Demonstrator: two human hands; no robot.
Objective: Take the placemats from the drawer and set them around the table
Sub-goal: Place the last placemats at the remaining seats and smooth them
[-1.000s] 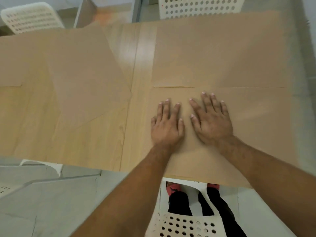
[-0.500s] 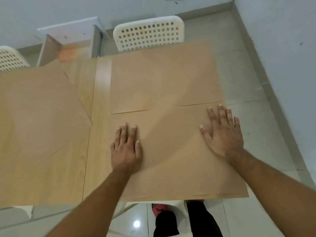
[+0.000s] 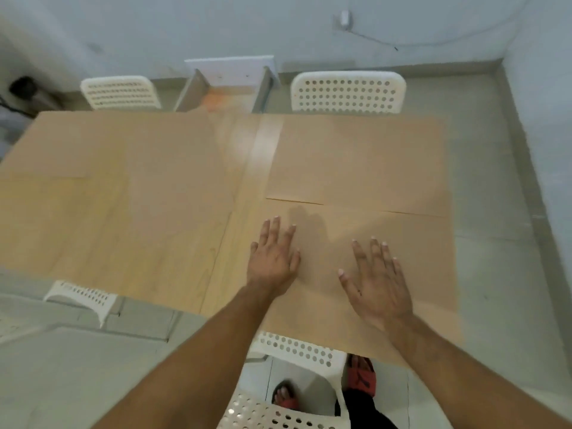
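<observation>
A tan placemat (image 3: pixel 411 267) lies flat on the near right part of the wooden table (image 3: pixel 241 193). My left hand (image 3: pixel 274 258) rests near its left edge, fingers spread. My right hand (image 3: pixel 376 280) hovers or rests over its middle, fingers apart, holding nothing. A second placemat (image 3: pixel 356 159) lies just beyond it at the far right. A third placemat (image 3: pixel 133 168) lies angled on the left part of the table. An open white drawer (image 3: pixel 229 85) stands past the table's far edge.
White perforated chairs stand at the far left (image 3: pixel 119 92), far right (image 3: pixel 348 92), near left (image 3: pixel 82 298) and right below me (image 3: pixel 294 351). My feet in red sandals (image 3: pixel 360 376) are on the tiled floor. A wall runs close along the right.
My right hand has slid back from the mat's right edge toward its middle. My head has pulled back, so more of the table, chairs and drawer shows.
</observation>
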